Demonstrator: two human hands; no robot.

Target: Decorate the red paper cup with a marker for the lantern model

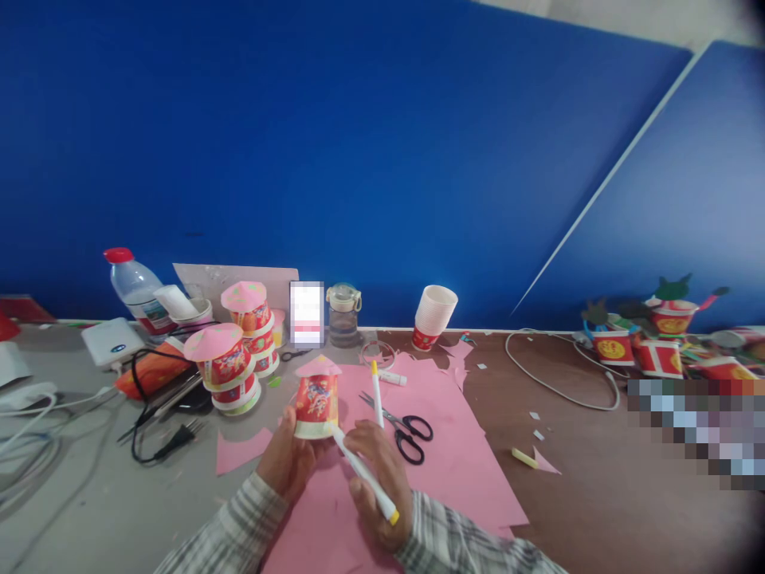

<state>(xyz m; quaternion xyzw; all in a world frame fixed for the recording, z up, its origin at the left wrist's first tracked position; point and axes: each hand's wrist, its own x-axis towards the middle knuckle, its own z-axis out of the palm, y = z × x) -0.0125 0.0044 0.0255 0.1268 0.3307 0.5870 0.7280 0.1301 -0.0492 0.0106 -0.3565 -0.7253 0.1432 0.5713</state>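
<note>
Left hand: my left hand [291, 461] is wrapped around the lower part of a red printed paper cup [315, 408], gripping it from the near left so it stands mouth-down and upright.
Cup: it wears a pink paper cone as a roof and sits at the near centre, over the pink paper sheet [454, 454].
Right hand: my right hand [382, 486] is closed on a white marker [364, 477], held like a pen. Its far end touches the cup's lower rim and its yellow end points back toward my wrist.
Why held so: I judge that one hand steadies the cup while the other brings the marker to it.
Second marker: a yellow-tipped marker [377, 395] rises just beyond my right fingers. I cannot tell whether they hold it or it lies on the sheet.
Nearby: black-handled scissors [407, 431] lie open just right of my hands. Two stacks of finished roofed cups [224, 368] stand to the left.
Far edge: a stack of plain cups [435, 315], a glass jar [345, 315] and a water bottle [135, 292] line the blue wall.
Hidden: both forearms are cut off by the lower frame, and blurred blocks cover the far right of the surface [598, 494].
</note>
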